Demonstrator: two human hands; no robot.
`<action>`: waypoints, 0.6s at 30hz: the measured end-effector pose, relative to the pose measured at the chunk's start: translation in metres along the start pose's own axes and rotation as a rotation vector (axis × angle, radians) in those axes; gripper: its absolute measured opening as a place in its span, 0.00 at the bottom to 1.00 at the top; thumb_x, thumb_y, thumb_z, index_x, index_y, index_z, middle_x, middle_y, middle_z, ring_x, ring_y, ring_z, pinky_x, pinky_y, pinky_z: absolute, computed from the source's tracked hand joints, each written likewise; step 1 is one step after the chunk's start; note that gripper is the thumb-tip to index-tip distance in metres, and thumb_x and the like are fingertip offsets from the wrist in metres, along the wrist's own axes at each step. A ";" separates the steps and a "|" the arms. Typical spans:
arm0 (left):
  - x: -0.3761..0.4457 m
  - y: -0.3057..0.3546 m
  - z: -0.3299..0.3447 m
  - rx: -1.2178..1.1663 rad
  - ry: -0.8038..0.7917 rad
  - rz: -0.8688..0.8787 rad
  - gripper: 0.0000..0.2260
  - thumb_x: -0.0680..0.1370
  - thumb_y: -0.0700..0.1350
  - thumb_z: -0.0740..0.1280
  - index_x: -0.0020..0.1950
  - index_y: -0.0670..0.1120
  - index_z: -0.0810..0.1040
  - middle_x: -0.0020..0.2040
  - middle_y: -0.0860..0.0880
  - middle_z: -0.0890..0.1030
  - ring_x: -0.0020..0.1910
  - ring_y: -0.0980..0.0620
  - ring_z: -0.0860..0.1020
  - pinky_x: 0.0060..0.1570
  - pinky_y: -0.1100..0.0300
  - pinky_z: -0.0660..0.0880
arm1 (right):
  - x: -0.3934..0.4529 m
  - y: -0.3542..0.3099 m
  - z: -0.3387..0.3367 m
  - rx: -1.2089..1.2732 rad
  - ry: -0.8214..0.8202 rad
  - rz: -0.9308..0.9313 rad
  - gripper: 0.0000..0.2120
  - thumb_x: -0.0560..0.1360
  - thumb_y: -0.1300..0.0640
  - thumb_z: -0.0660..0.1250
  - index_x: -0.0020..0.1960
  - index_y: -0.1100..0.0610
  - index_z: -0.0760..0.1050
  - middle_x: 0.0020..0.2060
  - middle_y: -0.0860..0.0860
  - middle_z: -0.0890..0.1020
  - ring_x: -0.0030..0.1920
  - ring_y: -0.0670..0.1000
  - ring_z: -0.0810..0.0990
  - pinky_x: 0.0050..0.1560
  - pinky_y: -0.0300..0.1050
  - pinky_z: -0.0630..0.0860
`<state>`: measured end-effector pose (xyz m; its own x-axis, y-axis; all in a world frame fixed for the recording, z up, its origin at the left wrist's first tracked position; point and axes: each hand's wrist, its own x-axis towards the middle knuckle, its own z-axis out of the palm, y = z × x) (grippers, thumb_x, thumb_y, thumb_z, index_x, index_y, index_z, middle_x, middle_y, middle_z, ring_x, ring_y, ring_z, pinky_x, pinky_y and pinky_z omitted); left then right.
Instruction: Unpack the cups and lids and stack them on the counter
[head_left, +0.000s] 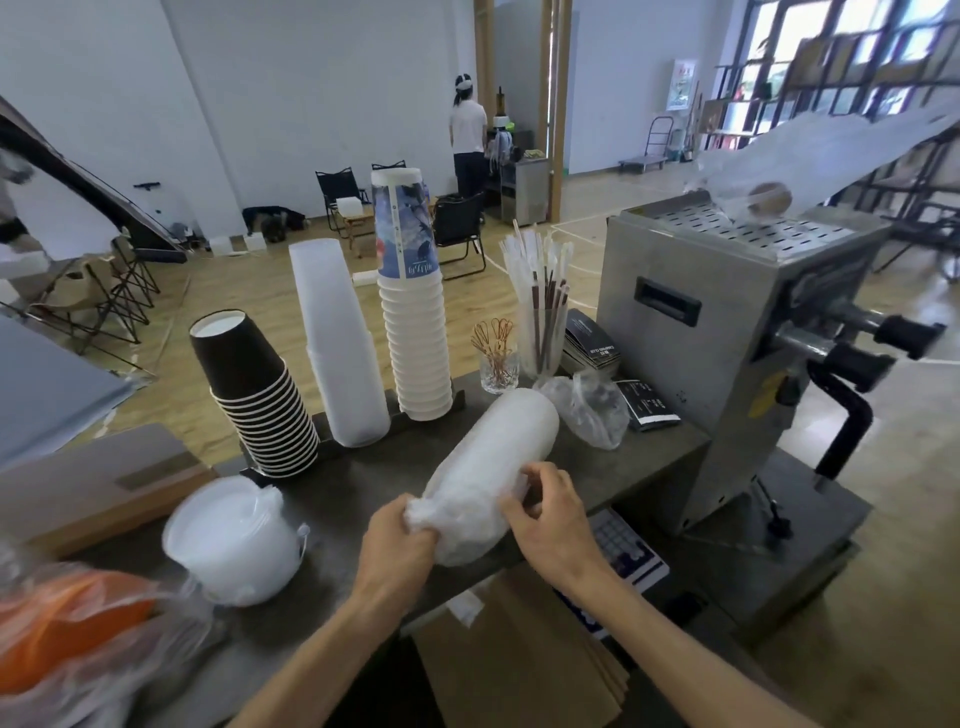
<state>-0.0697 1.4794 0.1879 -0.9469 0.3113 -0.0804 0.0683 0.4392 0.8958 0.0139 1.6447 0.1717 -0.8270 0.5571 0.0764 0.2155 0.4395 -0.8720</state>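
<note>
Now, step: opening the bagged sleeve of lids (485, 473), which lies on its side on the counter (358, 483), in front of the cup stacks (415, 332).
Left hand (397, 540): fingers bunch and grip the bag's near end.
Right hand (550, 514): fingers curled, pinching the plastic on the sleeve's side.
Doing it well: I'd tear the wrap at the bunched end, keeping the sleeve flat so lids don't spill.

Steel sealing machine (727, 332) at right end of counter (363, 499), straw jar (543, 332) and glass of picks (498, 364) left of it, calculator (626, 545) below, folding chairs (460, 228) behind.
</note>
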 end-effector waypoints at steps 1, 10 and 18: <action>-0.001 -0.003 -0.002 -0.098 -0.015 -0.023 0.05 0.75 0.38 0.67 0.41 0.45 0.81 0.39 0.44 0.84 0.44 0.41 0.83 0.45 0.39 0.82 | -0.004 -0.001 0.002 -0.007 -0.007 0.015 0.24 0.77 0.40 0.65 0.68 0.47 0.66 0.63 0.46 0.68 0.59 0.47 0.74 0.60 0.49 0.79; -0.021 -0.004 -0.020 -0.897 -0.277 -0.436 0.16 0.77 0.33 0.61 0.60 0.43 0.80 0.54 0.35 0.84 0.53 0.35 0.83 0.54 0.37 0.80 | -0.037 -0.028 0.036 0.341 0.099 0.323 0.39 0.70 0.37 0.74 0.71 0.55 0.64 0.60 0.51 0.78 0.56 0.51 0.82 0.53 0.53 0.84; -0.030 -0.014 -0.019 -0.285 -0.234 -0.333 0.13 0.83 0.46 0.61 0.54 0.37 0.80 0.38 0.43 0.83 0.39 0.44 0.83 0.41 0.50 0.81 | -0.060 -0.049 0.081 0.930 -0.241 0.735 0.20 0.82 0.47 0.60 0.62 0.62 0.77 0.53 0.59 0.83 0.51 0.58 0.82 0.52 0.55 0.80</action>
<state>-0.0486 1.4481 0.1862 -0.8045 0.3882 -0.4495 -0.3456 0.3094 0.8859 0.0104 1.5327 0.1703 -0.7605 0.2722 -0.5895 0.3007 -0.6570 -0.6913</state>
